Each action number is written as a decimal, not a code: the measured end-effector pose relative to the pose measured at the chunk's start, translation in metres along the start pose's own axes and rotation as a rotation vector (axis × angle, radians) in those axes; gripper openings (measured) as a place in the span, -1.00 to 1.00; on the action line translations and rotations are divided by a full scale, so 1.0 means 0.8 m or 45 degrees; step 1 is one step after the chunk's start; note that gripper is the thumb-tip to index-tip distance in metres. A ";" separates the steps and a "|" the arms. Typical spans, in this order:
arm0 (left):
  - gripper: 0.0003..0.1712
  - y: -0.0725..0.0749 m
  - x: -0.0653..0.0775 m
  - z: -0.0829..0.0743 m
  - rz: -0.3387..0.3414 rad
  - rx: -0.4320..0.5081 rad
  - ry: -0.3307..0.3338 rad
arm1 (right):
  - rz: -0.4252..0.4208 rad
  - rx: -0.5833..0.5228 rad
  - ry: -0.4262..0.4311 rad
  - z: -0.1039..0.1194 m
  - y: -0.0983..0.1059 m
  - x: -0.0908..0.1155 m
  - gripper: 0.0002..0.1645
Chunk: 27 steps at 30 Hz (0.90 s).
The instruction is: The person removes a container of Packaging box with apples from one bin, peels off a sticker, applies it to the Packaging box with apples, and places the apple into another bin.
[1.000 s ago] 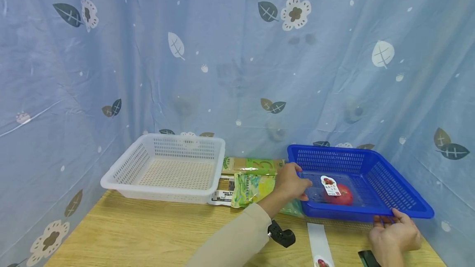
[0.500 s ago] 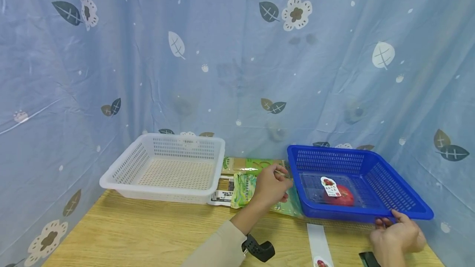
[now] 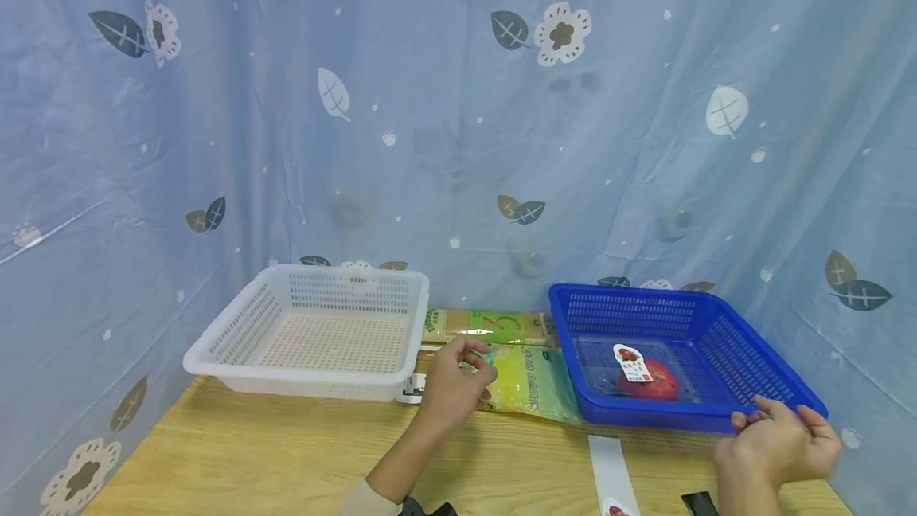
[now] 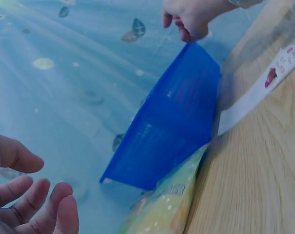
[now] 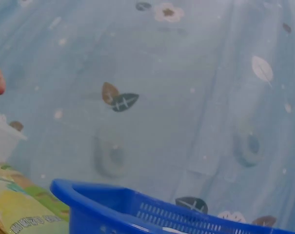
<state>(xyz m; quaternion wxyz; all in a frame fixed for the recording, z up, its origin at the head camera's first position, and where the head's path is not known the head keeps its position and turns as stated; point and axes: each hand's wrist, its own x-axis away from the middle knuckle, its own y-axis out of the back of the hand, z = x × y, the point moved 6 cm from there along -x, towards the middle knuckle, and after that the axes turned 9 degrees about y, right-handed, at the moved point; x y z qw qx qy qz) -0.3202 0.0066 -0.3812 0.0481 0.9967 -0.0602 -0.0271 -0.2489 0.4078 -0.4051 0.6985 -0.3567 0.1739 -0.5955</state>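
Observation:
My left hand (image 3: 453, 385) hovers over the left end of a yellow-green packet (image 3: 530, 381), its fingers loosely bent with nothing in them. In the left wrist view a gap shows between its thumb and fingertips. My right hand (image 3: 781, 446) is at the front right corner of the blue basket (image 3: 645, 418), fingers loosely bent and overlapping the rim in the head view. Inside that basket lie a red round fruit (image 3: 657, 383) and a clear plastic box (image 3: 598, 365) bearing a white label with a red fruit picture (image 3: 634, 365).
On the left stands a white slotted basket (image 3: 308, 381). A green and tan packet (image 3: 494, 326) lies behind the yellow-green one. Near the front, a white paper strip (image 3: 612, 472) rests on the wooden table (image 3: 286, 444). A blue patterned curtain (image 3: 430, 102) surrounds the table.
My left hand has let go of the blue basket's left rim and moved left over the packets. My right hand has loosened from the front rim. The basket stays in place.

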 end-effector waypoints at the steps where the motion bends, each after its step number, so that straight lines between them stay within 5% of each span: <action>1: -0.75 0.007 0.003 0.001 -0.002 -0.006 -0.010 | 0.030 -0.004 0.015 0.000 -0.004 0.004 -0.67; 12: -0.76 0.065 0.035 0.007 -0.111 -0.120 -0.122 | 0.518 -0.185 0.078 -0.003 -0.049 0.067 -0.71; 19: -0.76 0.062 0.047 -0.007 -0.099 -0.214 -0.182 | 0.834 -0.120 0.262 -0.005 -0.068 0.114 -0.63; 27: -0.68 0.053 0.045 -0.007 -0.003 -0.426 -0.300 | 1.427 0.215 0.533 -0.040 -0.082 0.190 -0.64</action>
